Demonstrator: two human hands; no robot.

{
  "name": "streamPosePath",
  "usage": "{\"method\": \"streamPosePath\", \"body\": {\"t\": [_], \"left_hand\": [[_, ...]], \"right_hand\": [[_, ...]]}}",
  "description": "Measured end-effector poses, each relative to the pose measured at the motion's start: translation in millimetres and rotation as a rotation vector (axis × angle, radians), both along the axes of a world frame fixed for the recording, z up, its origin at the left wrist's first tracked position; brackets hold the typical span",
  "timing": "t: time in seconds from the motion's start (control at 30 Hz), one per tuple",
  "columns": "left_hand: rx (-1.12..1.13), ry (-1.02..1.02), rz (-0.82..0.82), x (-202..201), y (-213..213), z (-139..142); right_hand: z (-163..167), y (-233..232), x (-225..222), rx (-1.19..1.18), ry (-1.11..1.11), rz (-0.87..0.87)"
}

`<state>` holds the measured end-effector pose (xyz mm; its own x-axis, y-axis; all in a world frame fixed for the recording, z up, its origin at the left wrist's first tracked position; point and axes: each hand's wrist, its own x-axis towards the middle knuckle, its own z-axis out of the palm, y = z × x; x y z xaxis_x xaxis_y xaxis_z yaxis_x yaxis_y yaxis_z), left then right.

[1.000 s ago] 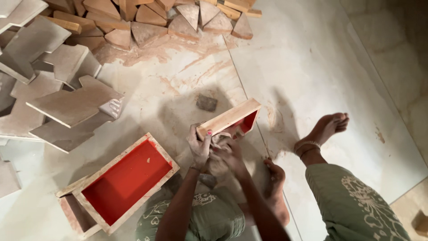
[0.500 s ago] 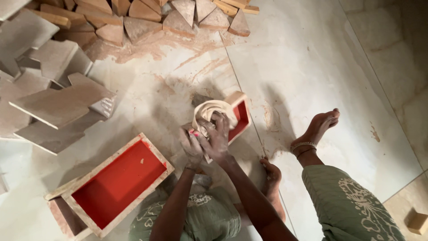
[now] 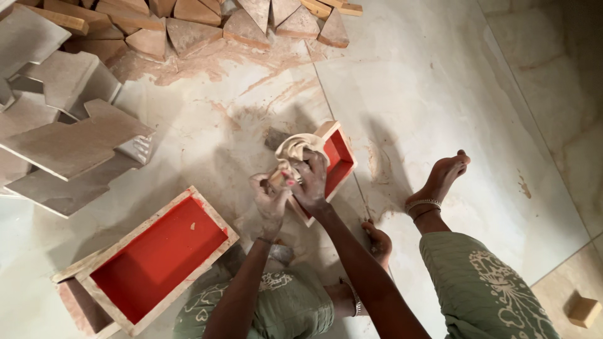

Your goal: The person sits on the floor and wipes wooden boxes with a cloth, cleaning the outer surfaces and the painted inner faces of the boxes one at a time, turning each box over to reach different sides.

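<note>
A small wooden box mould with a red inside (image 3: 335,158) lies on the pale floor in front of me. Both my hands meet over its near end. My right hand (image 3: 312,182) and my left hand (image 3: 270,199) together grip a crumpled beige cloth (image 3: 295,148), which bunches up above my fingers against the box's rim. Dust coats both hands. A larger wooden box mould with a red inside (image 3: 151,257) rests open side up at the lower left, apart from my hands.
Stacked grey stone slabs (image 3: 69,141) lie at the left. A row of cut tan bricks (image 3: 188,25) runs along the top. My bare feet (image 3: 443,179) rest on the floor at the right. A small wooden block (image 3: 584,311) sits bottom right.
The small box has gone from tilted on its edge to lying with its red inside showing. The cloth has come up into both hands above it.
</note>
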<state>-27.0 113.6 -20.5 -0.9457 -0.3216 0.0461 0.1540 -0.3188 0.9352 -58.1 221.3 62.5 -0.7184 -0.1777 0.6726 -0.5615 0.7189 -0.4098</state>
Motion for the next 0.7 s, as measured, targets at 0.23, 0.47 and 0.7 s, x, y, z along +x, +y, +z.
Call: {"method": "streamPosePath", "body": {"t": [0.23, 0.47, 0.7], "left_hand": [[0.004, 0.092, -0.352, -6.3, -7.3, 32.1], [-0.317, 0.102, -0.399, -3.9, -14.5, 42.5], [-0.517, 0.29, -0.35, 0.2, -11.6, 57.8]], "right_hand": [[4.5, 13.0, -16.4, -0.098, -0.102, -0.201], [-2.0, 35.6, -31.4, 0.049, -0.275, -0.186], [8.3, 161.5, -65.3, 0.521, 0.324, -0.375]]}}
